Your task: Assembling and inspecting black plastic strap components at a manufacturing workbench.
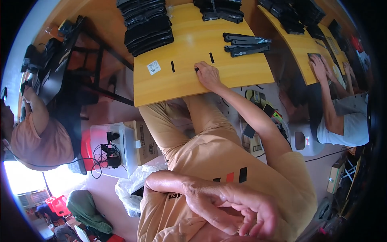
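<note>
My right hand (209, 75) reaches forward onto the yellow wooden table (242, 72), knuckles up. Its fingertips pinch a small black piece (196, 69) against the tabletop. Two short black strips (172, 66) (211, 57) and a white label (153, 67) lie just beside it. Black elongated parts (246, 44) lie in a small pile beyond the hand. My left hand (231, 207) hovers close to the camera over my chest, fingers curled inward. Nothing shows clearly inside it.
Stacks of flat black parts (147, 26) (219, 10) stand at the table's far edge. One person in an orange shirt (36, 139) sits left; another in white (348, 123) works at the neighbouring table (300, 48). A cardboard box (145, 141), a white box with cables (109, 151) and a plastic bag (131, 187) crowd the floor.
</note>
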A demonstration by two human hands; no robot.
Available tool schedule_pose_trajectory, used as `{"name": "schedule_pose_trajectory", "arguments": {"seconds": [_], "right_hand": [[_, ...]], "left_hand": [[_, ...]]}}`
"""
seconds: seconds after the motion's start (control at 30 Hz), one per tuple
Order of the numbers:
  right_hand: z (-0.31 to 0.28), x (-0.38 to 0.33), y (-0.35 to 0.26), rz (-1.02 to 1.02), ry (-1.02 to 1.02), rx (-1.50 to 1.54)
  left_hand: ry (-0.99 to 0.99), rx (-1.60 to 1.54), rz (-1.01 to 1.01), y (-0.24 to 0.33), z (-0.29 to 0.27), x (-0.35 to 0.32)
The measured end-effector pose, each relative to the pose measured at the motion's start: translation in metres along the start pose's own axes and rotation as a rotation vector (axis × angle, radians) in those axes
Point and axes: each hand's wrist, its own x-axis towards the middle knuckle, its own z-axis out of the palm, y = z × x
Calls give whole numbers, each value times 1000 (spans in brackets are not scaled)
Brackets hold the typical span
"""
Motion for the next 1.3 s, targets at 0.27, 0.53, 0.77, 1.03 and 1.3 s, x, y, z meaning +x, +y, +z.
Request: {"name": "schedule_pose_trajectory", "arguments": {"seconds": [0.27, 0.53, 0.77, 1.03, 1.3], "right_hand": [[1, -1, -1, -48, 20, -31], [3, -3, -3, -39, 45, -57], [4, -1, -2, -17, 13, -74], [0, 3, -5, -31, 20, -79], [-5, -6, 0, -23, 38, -42]], "left_hand": [[-26, 104, 89, -17, 7, -13], [4, -4, 75, 5, 9, -6], [-98, -22, -15, -12, 4, -21], [136, 572, -134, 3, -44, -67], [1214, 1269, -719, -137, -287, -240]]}}
